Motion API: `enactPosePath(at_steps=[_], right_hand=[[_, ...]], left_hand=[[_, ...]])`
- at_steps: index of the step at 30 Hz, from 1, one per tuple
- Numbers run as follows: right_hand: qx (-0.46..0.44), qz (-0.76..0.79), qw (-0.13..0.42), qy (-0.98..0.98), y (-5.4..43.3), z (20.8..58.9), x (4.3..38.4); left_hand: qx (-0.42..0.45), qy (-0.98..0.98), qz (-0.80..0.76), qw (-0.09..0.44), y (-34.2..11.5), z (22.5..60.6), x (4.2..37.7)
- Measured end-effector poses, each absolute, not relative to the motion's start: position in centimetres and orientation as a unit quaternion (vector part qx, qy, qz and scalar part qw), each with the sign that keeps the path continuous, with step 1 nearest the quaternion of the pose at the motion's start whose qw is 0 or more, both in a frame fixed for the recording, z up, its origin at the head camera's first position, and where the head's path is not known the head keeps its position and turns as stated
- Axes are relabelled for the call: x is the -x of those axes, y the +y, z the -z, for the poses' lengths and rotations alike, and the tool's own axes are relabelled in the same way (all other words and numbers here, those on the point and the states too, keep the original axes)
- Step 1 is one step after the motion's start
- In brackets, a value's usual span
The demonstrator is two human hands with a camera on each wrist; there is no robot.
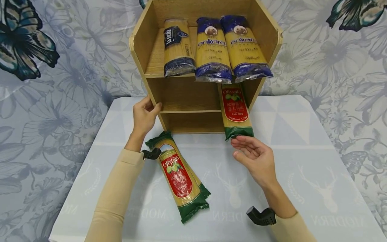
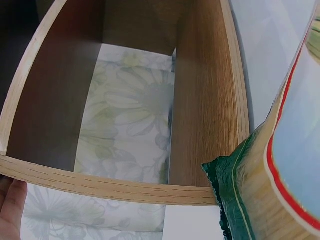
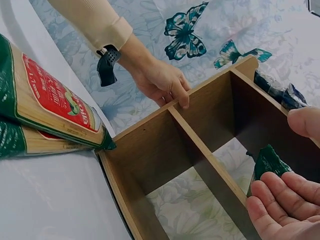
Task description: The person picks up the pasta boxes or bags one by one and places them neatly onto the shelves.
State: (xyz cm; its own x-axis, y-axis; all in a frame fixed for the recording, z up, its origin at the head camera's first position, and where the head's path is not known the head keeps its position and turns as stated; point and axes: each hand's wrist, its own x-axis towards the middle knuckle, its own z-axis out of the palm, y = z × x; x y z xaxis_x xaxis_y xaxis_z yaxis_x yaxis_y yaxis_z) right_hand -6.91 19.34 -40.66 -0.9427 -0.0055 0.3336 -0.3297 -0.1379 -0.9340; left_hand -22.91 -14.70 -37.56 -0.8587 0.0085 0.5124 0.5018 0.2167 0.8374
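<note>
My left hand [image 1: 145, 116] grips the left side edge of a small wooden shelf unit [image 1: 188, 94], thumb at the front. A spaghetti pack [image 1: 236, 104] with a red label lies in the right of the middle compartment, its green end jutting past the front edge. My right hand [image 1: 257, 159] touches that end with nearly straight fingers, the thumb held apart; in the right wrist view, the fingers [image 3: 280, 200] lie against the green wrapper [image 3: 270, 162]. Two more red-labelled spaghetti packs [image 1: 176, 171] lie overlapped on the table below my left wrist.
On the top shelf lie a yellow pack with dark ends [image 1: 179, 47] and two blue-and-yellow Ankara packs [image 1: 213, 50], their ends over the front edge. The unit stands at the back of a table with a pale patterned cover [image 1: 302, 151], against a floral backdrop [image 1: 60, 117].
</note>
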Motion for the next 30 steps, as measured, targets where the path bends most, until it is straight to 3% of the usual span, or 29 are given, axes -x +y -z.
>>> enactPosePath(at_steps=[12,30], right_hand=[[-0.171,-0.757,0.113,-0.621,19.6,40.6,9.4],[-0.153,-0.745,0.096,-0.642,19.4,40.6,12.1]], left_hand=[[0.167,-0.755,0.601,0.203,-14.7,37.5,22.9],[0.169,-0.758,0.597,0.202,-14.7,37.6,22.9]])
